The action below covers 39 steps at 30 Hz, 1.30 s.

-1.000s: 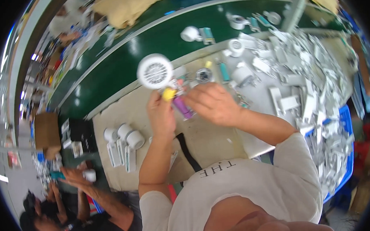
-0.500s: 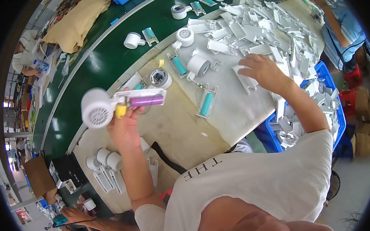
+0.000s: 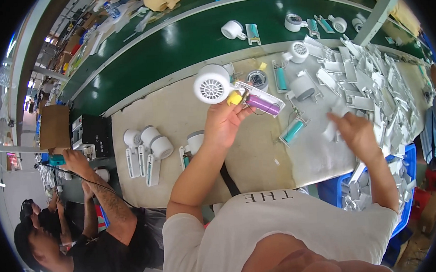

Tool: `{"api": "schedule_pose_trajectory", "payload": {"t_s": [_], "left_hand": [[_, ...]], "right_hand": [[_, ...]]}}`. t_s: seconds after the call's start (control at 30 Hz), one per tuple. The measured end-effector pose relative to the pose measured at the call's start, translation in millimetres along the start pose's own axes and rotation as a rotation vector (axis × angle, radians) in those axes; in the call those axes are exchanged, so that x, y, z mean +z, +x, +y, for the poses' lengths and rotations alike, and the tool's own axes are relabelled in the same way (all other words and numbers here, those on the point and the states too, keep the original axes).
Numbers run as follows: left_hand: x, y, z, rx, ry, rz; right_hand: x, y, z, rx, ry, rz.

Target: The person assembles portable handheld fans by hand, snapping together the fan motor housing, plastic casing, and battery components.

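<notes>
My left hand [image 3: 223, 123] grips a small white handheld fan [image 3: 212, 88] with a round grilled head. The handle is uncovered, showing a purple battery [image 3: 262, 105], a thin dark wire and a yellow piece [image 3: 234, 97] near my fingers. On the right, my right hand [image 3: 354, 131] is smeared by motion beside a blurred white plastic shell [image 3: 331, 131]; whether it grips the shell is unclear. Between the hands lies an open handle with a teal battery [image 3: 293, 131]. Behind it rest a white fan head [image 3: 302, 87] and an open round housing [image 3: 257, 79].
A heap of white plastic shells [image 3: 358, 79] covers the table's right side, above a blue crate [image 3: 332, 191] of more shells. Assembled fans [image 3: 154, 142] stand at left. A green conveyor [image 3: 174, 44] carries fan parts. At left, a co-worker [image 3: 108, 210] holds a teal tool.
The view has swung, shifting the table rightward in the picture. My left hand still holds the fan, its handle now tilted down to the right. My right hand, sharp before, is blurred.
</notes>
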State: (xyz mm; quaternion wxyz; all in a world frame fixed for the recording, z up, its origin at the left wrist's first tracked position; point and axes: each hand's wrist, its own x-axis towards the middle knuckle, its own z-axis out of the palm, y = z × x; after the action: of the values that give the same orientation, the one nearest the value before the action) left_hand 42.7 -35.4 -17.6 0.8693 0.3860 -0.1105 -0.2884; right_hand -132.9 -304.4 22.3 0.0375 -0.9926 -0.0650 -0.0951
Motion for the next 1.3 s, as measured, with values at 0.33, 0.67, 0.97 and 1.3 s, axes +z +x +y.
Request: {"api": "schedule_pose_trajectory", "payload": {"t_s": [0.33, 0.67, 0.97, 1.3], "left_hand": [[-13, -20, 25, 0.263, -0.008, 0.14], [-26, -32, 23, 0.377, 0.049, 0.126], [-10, -27, 15, 0.439, 0.005, 0.104], [-10, -30, 0, 0.641, 0.061, 0.314]], "right_hand": [[95, 61, -100, -0.675, 0.267, 0.008], [79, 88, -127, -0.228, 0.688, -0.27], [23, 144, -145, -0.331, 0.34, 0.582], [32, 156, -154, -0.384, 0.358, 0.638]]}}
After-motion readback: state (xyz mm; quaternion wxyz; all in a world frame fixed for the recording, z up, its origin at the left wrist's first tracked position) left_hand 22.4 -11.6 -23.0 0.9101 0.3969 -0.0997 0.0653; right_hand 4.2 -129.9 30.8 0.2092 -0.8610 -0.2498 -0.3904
